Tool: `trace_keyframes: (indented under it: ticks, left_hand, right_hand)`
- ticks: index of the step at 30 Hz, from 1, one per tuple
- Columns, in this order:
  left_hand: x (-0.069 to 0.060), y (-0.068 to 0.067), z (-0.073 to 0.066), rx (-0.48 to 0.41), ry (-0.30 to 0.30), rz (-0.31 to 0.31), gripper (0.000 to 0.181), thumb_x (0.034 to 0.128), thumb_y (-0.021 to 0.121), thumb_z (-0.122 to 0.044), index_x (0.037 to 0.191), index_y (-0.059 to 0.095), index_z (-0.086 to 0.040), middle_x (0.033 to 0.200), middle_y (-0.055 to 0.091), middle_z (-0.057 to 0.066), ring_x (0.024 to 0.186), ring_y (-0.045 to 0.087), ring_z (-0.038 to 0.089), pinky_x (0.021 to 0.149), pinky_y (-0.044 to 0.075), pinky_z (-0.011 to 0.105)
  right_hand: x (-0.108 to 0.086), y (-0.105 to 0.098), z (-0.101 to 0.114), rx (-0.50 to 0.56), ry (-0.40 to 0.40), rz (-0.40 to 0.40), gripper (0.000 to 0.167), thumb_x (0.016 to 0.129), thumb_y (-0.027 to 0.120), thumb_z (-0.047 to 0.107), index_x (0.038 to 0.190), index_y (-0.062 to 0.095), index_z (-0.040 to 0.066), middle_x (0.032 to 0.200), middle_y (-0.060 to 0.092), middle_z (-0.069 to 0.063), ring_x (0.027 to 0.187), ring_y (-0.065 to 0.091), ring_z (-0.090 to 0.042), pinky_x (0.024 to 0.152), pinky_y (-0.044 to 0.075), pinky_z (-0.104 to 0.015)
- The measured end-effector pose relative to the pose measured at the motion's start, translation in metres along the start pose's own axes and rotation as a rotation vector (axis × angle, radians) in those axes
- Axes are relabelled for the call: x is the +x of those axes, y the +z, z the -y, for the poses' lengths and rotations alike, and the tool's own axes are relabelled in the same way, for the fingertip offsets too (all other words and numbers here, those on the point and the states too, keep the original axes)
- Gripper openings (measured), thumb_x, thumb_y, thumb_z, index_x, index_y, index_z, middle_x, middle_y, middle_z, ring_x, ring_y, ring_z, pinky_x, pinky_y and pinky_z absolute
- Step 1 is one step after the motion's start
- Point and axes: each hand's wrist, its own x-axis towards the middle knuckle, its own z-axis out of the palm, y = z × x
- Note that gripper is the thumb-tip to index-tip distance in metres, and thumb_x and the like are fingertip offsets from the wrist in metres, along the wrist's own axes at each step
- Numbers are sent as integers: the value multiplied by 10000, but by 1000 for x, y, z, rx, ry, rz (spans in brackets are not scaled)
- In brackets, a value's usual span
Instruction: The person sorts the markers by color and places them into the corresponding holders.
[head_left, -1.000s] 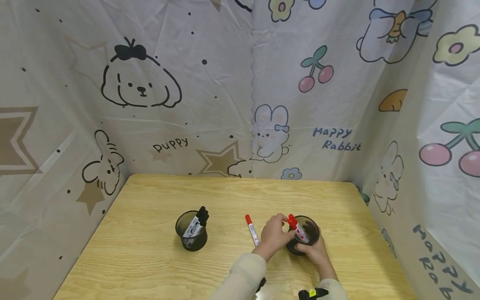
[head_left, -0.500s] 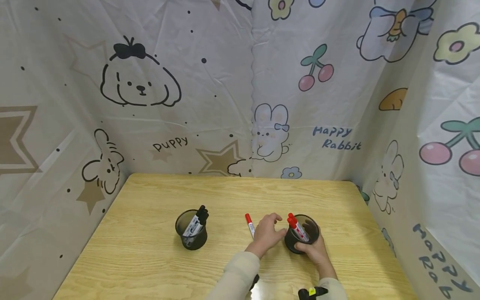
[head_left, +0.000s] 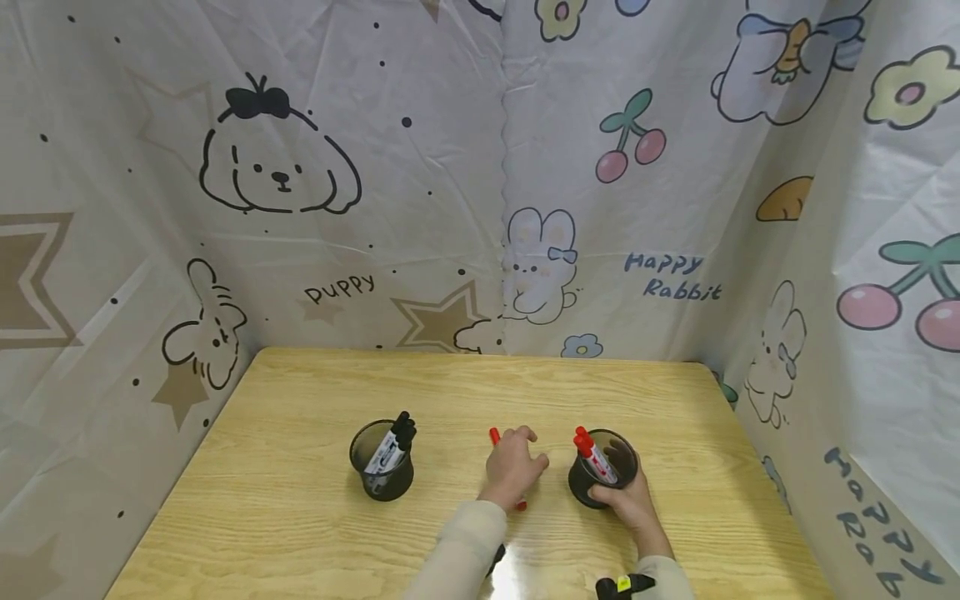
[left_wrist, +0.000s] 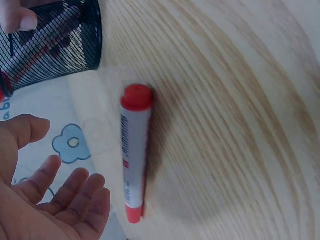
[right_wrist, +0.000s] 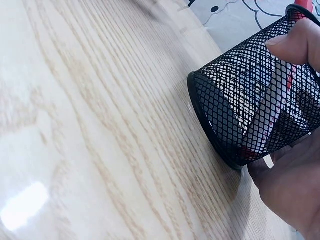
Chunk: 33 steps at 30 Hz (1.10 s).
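A red-capped whiteboard marker (left_wrist: 135,155) lies on the wooden table, partly covered by my left hand (head_left: 513,468) in the head view. That hand hovers over it with fingers loosely bent and apart, holding nothing. In the left wrist view the marker lies beside the fingers, not touched. My right hand (head_left: 628,498) grips a black mesh pen cup (right_wrist: 255,95) at the right, thumb on the near side and fingers round the back. Red markers (head_left: 596,457) lean inside this cup, their red ends above the rim.
A second black mesh cup (head_left: 390,485) stands left of centre, with several black-capped markers (head_left: 393,442) leaning in it. The table (head_left: 300,533) ends at a patterned cloth (head_left: 435,167) hung behind and along both sides.
My left hand has come away from the red markers in the right cup and moved left over the loose marker. The right hand keeps its grip on the cup.
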Motion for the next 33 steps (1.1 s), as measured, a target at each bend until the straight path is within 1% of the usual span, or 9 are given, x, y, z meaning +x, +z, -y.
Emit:
trace_keyframes:
  ticks: [3,6,11,15,17,24,25,27,33]
  left_hand:
    - [1,0,6,17,-3,-30,304,693,726,-239,961,644,-119,853,576,41,689,577,216,516,431,325]
    - [3,0,12,30,-4,-46,302,681,725,-229,950,644,-118,835,572,35,711,579,227,536,434,336]
    - [4,0,17,41,-29,-22,314,696,727,-237,972,643,-112,871,572,55,730,570,228,534,432,335]
    - [3,-1,21,71,-59,-7,331,690,743,-237,976,640,-104,902,558,72,765,555,241,549,432,347]
    - [3,-1,23,84,-69,-5,336,686,750,-231,975,639,-100,914,543,77,790,547,252,566,434,356]
    - [5,1,29,117,-74,-28,336,682,765,-200,960,626,-70,942,493,118,812,530,280,613,450,378]
    - [5,1,30,115,-76,-32,331,676,768,-183,949,625,-63,935,485,122,808,527,282,621,451,378]
    - [5,3,33,102,-78,-41,309,659,768,-139,918,624,-49,910,475,128,791,524,289,635,452,380]
    - [4,8,41,-9,-82,-68,258,617,719,20,857,628,1,854,446,148,705,523,312,609,459,395]
  right_hand:
    - [1,-1,0,18,21,6,931,565,708,-180,1391,311,-18,1355,402,-242,1221,371,-288,975,282,-262]
    - [3,-2,0,26,28,9,923,559,709,-187,1381,318,-36,1347,406,-252,1218,370,-299,971,290,-256]
    - [1,-2,-1,24,7,-7,925,557,707,-190,1382,322,-26,1344,411,-246,1216,375,-294,952,298,-216]
    - [-1,-1,-2,14,-2,-12,923,560,708,-183,1383,324,-19,1344,414,-242,1214,380,-291,960,291,-224]
    - [-2,0,0,16,-8,-12,919,554,710,-181,1377,329,-32,1337,418,-254,1211,381,-308,967,290,-245]
    - [-11,3,24,33,-49,-1,863,552,676,-193,1339,334,-100,1289,421,-316,1177,378,-386,960,307,-309]
    - [-12,4,27,27,-59,0,861,550,675,-192,1336,333,-107,1282,422,-324,1166,386,-380,955,311,-309]
    - [-12,4,28,29,-53,-1,865,549,679,-192,1338,336,-104,1284,426,-318,1160,392,-357,958,311,-313]
    - [-3,-1,7,13,-34,2,909,545,706,-177,1364,329,-62,1311,424,-286,1186,387,-331,962,302,-285]
